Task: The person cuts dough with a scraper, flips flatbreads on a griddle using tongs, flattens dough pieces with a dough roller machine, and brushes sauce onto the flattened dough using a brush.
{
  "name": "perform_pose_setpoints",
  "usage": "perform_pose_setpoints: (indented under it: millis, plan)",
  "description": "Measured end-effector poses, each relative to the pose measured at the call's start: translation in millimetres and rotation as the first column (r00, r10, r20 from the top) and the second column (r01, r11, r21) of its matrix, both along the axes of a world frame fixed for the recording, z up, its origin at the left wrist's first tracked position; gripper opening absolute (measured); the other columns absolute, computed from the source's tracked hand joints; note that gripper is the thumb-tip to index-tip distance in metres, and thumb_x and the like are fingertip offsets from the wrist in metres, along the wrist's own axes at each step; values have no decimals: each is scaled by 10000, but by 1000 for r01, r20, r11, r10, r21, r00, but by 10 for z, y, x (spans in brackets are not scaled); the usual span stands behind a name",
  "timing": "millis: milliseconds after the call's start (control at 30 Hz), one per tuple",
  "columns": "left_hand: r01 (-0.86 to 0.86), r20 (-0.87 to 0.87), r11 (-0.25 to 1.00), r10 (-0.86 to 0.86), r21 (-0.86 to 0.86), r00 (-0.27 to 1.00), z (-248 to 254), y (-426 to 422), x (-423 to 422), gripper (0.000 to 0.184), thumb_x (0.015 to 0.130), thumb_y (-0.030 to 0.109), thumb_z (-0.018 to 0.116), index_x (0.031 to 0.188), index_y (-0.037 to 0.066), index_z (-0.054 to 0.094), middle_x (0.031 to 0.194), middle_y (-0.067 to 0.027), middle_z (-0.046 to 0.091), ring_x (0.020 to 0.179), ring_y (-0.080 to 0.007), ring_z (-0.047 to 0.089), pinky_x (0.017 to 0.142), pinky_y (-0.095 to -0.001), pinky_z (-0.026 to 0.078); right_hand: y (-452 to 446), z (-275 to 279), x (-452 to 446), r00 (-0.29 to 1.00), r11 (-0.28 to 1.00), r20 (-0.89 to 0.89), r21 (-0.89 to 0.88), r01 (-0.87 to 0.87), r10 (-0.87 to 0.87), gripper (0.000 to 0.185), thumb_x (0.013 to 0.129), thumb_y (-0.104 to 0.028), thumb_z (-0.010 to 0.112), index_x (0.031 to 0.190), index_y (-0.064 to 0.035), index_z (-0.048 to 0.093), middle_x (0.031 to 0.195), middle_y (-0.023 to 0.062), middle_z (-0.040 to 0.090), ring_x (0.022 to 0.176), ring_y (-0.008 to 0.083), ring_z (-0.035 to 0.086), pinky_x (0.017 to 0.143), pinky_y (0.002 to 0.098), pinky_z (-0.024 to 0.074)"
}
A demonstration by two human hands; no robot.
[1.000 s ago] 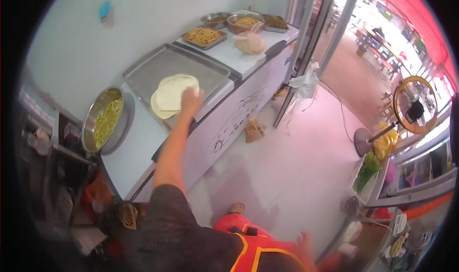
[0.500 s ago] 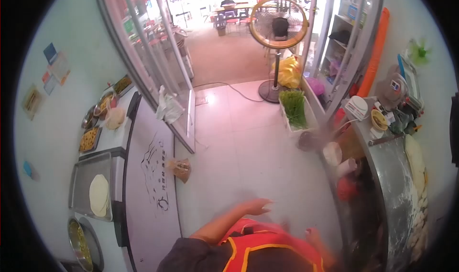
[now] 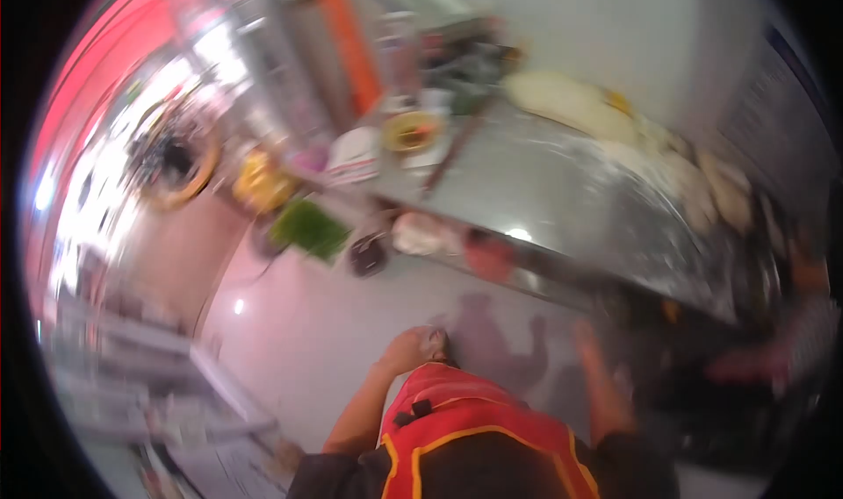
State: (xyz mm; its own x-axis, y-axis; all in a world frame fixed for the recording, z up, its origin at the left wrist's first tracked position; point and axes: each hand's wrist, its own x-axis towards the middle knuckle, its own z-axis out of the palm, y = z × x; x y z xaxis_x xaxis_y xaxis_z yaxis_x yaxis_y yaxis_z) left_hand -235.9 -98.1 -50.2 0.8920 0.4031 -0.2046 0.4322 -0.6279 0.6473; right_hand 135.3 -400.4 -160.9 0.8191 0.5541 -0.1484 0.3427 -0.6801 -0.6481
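In the head view my left hand hangs in front of the red apron with yellow trim. Its fingers look curled, but blur hides whether anything is in them. On the other side my right hand hangs low near the front of the worktop, smeared by motion; its fingers cannot be made out. Beyond it stretches the metal worktop, streaked with white. A long pale roll, perhaps dough, lies along its wall side.
On the worktop's far end sit a bowl with yellowish contents and a white appliance. Green stalks in a box, a yellow bag and a standing fan are near the doorway. A glass door stands at lower left.
The view has swung right, from the doorway to the worktop. My left hand, stretched out before, now looks curled by the apron. The left counter with its trays has left the view.
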Motion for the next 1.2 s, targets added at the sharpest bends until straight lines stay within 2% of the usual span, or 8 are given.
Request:
perform_pose_setpoints:
  millis: [67, 100, 300, 600, 667, 733, 833, 1200]
  plan:
    - [34, 26, 997, -36, 71, 999, 412, 252, 575, 459, 836, 285, 566, 1189, 0, 495, 1162, -211, 541, 1092, -356, 503, 926, -420, 404, 505, 658, 157, 989, 980, -108, 162, 117, -100, 263, 823, -218, 531, 1009, -45, 598, 978, 183, 615, 936, 360, 576, 811, 417, 447]
    - [54, 28, 995, -56, 87, 998, 477, 331, 836, 453, 837, 277, 569, 1188, 0, 496, 1161, -210, 542, 1091, -355, 503, 928, -417, 402, 701, 851, 318, 998, 990, 5, 123, 62, -64, 258, 853, -230, 532, 1018, -41, 589, 877, 121, 626, 792, 225, 607, 732, 343, 465]
    - [170, 184, 978, -190, 121, 964, 492, 1042, 2219, 418, 843, 245, 573, 1182, 10, 503, 1138, -213, 553, 1071, -352, 516, 909, -407, 416, 1310, 896, 1062, 989, 972, 78, 210, 105, -124, 256, 856, -196, 540, 1049, -31, 566, 864, 104, 619, 797, 181, 602, 726, 318, 473]
    - [90, 288, 964, -163, 250, 944, 120, 1479, 4173, 463, 808, 170, 607, 1213, 3, 456, 1214, -215, 494, 1130, -374, 459, 947, -409, 392, 1607, 1601, 2689, 774, 718, -518, 374, 588, -364, 260, 885, -161, 492, 1104, -27, 527, 867, 42, 601, 771, 145, 583, 685, 265, 490]
    - [47, 323, 963, -134, 265, 937, 154, 1430, 4680, 481, 807, 168, 607, 1224, -4, 441, 1240, -223, 471, 1155, -382, 435, 967, -418, 374, 1663, 1548, 3352, 803, 693, -448, 429, 579, -393, 254, 860, -148, 514, 1069, -12, 558, 867, 97, 614, 751, 200, 606, 696, 324, 488]
    - [1, 366, 950, -121, 312, 923, 141, 1294, 5105, 491, 808, 165, 604, 1233, -9, 430, 1255, -230, 455, 1176, -386, 416, 985, -429, 356, 1707, 1362, 4083, 922, 866, 49, 367, 341, -384, 297, 841, -137, 512, 1106, -5, 541, 979, 155, 626, 880, 283, 611, 791, 355, 472]
    - [-73, 385, 954, -47, 292, 922, 89, 1164, 5679, 508, 809, 167, 600, 1249, -8, 414, 1276, -237, 434, 1195, -399, 394, 1002, -443, 332, 1998, 1478, 4739, 921, 895, 196, 371, 249, -338, 337, 817, -120, 518, 1136, -11, 526, 1064, 184, 604, 999, 321, 574, 861, 364, 442]
    - [-109, 307, 945, 9, 309, 952, 244, 1050, 6787, 488, 812, 131, 572, 1241, -36, 411, 1292, -261, 407, 1197, -437, 374, 1015, -470, 293, 2818, 1586, 6575, 963, 887, 49, 403, 224, -265, 343, 786, -162, 554, 1091, -5, 550, 1025, 195, 615, 1006, 292, 586, 855, 356, 449]
